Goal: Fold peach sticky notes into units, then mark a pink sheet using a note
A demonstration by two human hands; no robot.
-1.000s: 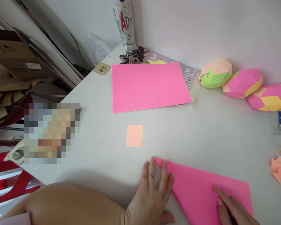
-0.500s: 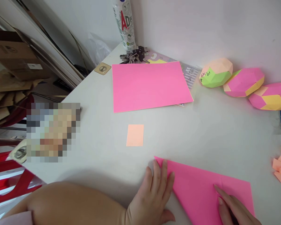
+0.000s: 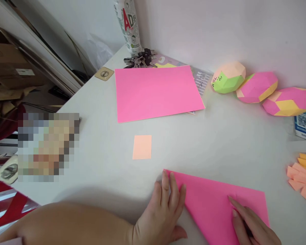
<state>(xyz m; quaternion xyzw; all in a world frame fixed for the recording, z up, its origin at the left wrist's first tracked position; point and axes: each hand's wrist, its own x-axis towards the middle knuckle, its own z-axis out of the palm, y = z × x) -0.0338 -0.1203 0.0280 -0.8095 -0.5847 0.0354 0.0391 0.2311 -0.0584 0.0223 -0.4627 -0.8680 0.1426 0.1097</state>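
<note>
A sheet of pink paper (image 3: pixel 209 200) lies folded on the table at the lower right, with a pointed corner at its upper left. My left hand (image 3: pixel 165 211) rests with fingers spread at that corner, fingertips pressing the paper and thumb on the tabletop. On the middle of the paper, my right hand (image 3: pixel 250 217) has thumb and index fingertip close together beside a small crease. Its other fingers curl under, partly hidden. A small peach paper square (image 3: pixel 142 147) lies flat beyond my left hand.
Pink sheets (image 3: pixel 158 93) lie at the back near keys (image 3: pixel 141 58) and a bottle (image 3: pixel 129 27). Faceted paper shapes (image 3: pixel 257 86) line the wall. Peach paper pieces (image 3: pixel 299 177) sit at the right. A blurred patch (image 3: pixel 49 144) is near the left edge.
The whole view has shifted slightly, so things on the table appear a little further left. Both hands keep nearly the same place on the folded pink paper.
</note>
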